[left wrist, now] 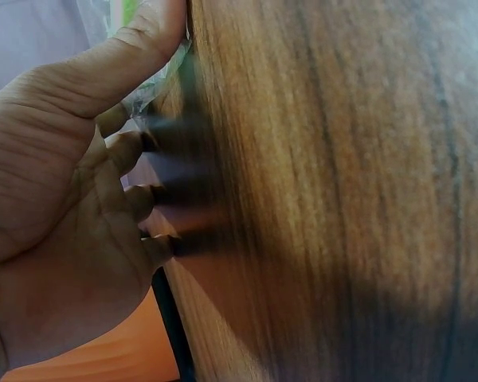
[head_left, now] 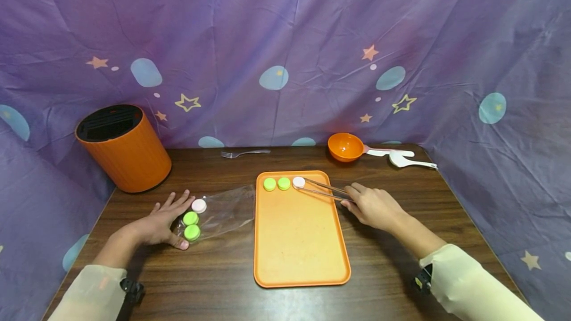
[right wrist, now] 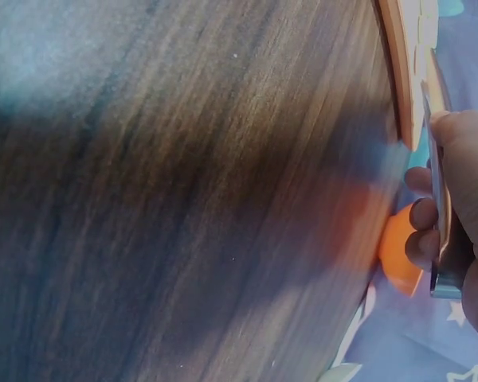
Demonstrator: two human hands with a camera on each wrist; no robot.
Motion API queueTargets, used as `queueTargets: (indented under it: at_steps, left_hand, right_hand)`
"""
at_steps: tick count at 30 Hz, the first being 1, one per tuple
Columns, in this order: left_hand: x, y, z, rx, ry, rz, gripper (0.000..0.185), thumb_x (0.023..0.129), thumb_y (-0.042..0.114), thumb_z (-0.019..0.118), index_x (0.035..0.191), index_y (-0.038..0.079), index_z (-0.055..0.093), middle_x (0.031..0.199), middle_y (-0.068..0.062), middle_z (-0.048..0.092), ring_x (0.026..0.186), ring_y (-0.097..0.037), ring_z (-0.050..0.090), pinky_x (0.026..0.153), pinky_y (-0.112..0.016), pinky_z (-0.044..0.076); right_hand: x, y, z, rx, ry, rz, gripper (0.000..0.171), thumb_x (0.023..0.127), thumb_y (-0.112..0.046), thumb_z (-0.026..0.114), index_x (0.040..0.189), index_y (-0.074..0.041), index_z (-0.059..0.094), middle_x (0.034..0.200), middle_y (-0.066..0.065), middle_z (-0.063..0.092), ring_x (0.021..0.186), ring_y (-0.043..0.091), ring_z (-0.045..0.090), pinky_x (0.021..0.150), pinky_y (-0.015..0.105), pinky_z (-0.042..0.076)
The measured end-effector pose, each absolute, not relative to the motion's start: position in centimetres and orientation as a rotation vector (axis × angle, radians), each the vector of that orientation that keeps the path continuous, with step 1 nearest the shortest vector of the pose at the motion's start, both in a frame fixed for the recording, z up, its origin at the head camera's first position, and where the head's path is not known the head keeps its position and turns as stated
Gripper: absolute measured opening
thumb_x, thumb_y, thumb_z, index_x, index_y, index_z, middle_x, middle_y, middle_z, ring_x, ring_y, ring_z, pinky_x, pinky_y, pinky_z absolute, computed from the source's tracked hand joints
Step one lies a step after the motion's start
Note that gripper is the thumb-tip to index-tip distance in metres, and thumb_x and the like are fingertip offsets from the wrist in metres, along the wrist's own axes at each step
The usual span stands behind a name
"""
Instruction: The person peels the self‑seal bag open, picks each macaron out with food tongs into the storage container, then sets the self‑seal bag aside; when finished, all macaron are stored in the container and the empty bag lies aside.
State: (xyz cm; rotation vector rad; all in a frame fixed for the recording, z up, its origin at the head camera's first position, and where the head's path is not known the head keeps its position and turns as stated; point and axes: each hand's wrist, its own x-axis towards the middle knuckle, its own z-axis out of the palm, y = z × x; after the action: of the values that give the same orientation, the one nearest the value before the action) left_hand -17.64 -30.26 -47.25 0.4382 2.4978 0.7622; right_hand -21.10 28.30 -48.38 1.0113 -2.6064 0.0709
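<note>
My right hand (head_left: pixel 370 205) grips metal tongs (head_left: pixel 322 190) whose tips hold a white cap (head_left: pixel 298 182) at the far edge of the orange tray (head_left: pixel 300 251). Two green caps (head_left: pixel 276 184) lie on the tray just left of it. My left hand (head_left: pixel 166 220) rests flat, fingers spread, on the end of a clear plastic bag (head_left: pixel 225 210) that holds a white cap (head_left: pixel 199 205) and two green caps (head_left: pixel 191 225). In the right wrist view my fingers (right wrist: pixel 430 231) curl round the tongs (right wrist: pixel 436 191) beside the tray's edge (right wrist: pixel 398 72). The left wrist view shows my palm (left wrist: pixel 56 207) on the wooden table.
An orange cylinder bin (head_left: pixel 122 147) stands at the back left. A fork (head_left: pixel 244 153) lies by the back edge, an orange bowl (head_left: pixel 345 146) and white spoons (head_left: pixel 403 157) at the back right. Purple cloth walls enclose the wooden table (head_left: pixel 214 281).
</note>
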Motion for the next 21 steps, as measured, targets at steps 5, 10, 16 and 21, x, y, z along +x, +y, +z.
queueTargets:
  at_steps: [5, 10, 16, 21]
  left_hand:
    - [-17.61, -30.25, -47.19, 0.438, 2.494, 0.766, 0.133, 0.075, 0.031, 0.099, 0.175, -0.003, 0.017, 0.182, -0.032, -0.005, 0.163, -0.065, -0.015, 0.124, -0.087, -0.011]
    - [-17.62, -30.27, -47.32, 0.44, 2.491, 0.78, 0.134, 0.074, 0.035, 0.099, 0.175, -0.002, 0.018, 0.183, -0.031, -0.005, 0.164, -0.064, -0.016, 0.124, -0.087, -0.012]
    - [-17.75, -30.73, -47.87, 0.471, 2.479, 0.827, 0.137, 0.073, 0.043, 0.098, 0.176, 0.002, 0.016, 0.183, -0.029, -0.007, 0.163, -0.064, -0.019, 0.122, -0.087, -0.015]
    - [-17.8, -30.48, -47.54, 0.449, 2.485, 0.791, 0.137, 0.073, 0.04, 0.099, 0.176, 0.0, 0.017, 0.183, -0.03, -0.006, 0.163, -0.064, -0.017, 0.123, -0.086, -0.014]
  right_hand:
    - [-21.02, 28.36, -48.43, 1.005, -2.605, 0.075, 0.029, 0.101, -0.028, 0.08, 0.114, -0.003, 0.073, 0.09, 0.005, 0.065, 0.058, 0.02, 0.06, 0.048, 0.042, 0.053]
    - [-20.9, 28.47, -48.4, 1.0, -2.607, 0.098, 0.029, 0.101, -0.028, 0.08, 0.115, -0.003, 0.073, 0.09, 0.005, 0.066, 0.059, 0.019, 0.061, 0.048, 0.041, 0.053]
    - [-20.79, 28.53, -48.16, 1.004, -2.587, 0.127, 0.031, 0.101, -0.028, 0.081, 0.117, -0.002, 0.074, 0.093, 0.006, 0.068, 0.061, 0.017, 0.062, 0.05, 0.04, 0.054]
    - [-20.66, 28.03, -47.64, 1.0, -2.584, 0.154, 0.033, 0.101, -0.028, 0.081, 0.119, -0.002, 0.074, 0.096, 0.006, 0.071, 0.063, 0.016, 0.063, 0.052, 0.04, 0.056]
